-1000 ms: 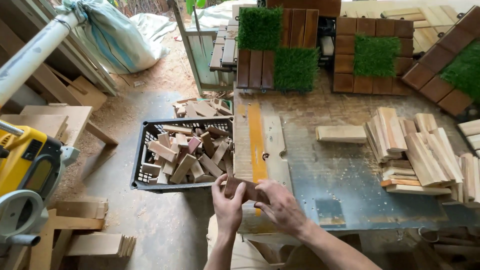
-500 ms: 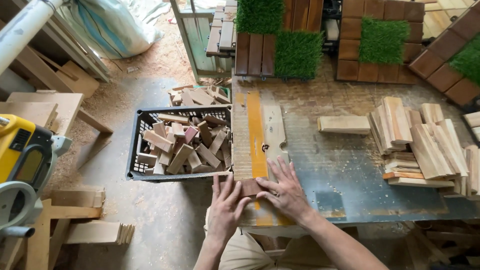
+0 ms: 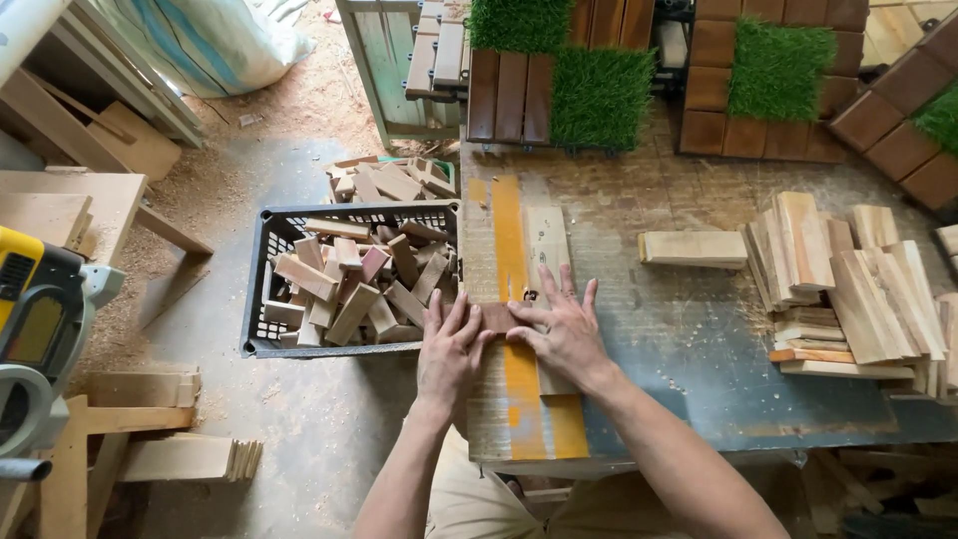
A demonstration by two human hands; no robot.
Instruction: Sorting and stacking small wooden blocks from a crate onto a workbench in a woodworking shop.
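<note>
Both hands press a small brown wood block flat onto a wooden jig with an orange stripe at the left end of the workbench. My left hand covers the block's left side with its fingers laid flat. My right hand lies over its right side, fingers spread across the jig. Directly left of the hands stands a black plastic crate filled with several wood offcuts.
Cut wooden slats are stacked at the bench's right, and a single slat lies mid-bench. Deck tiles with artificial grass line the far edge. A yellow mitre saw stands at the left. Scrap boards lie on the sawdust floor.
The hands carried the small block from the bench's near edge up onto the orange-striped jig and flattened onto it. The camera view shifted forward.
</note>
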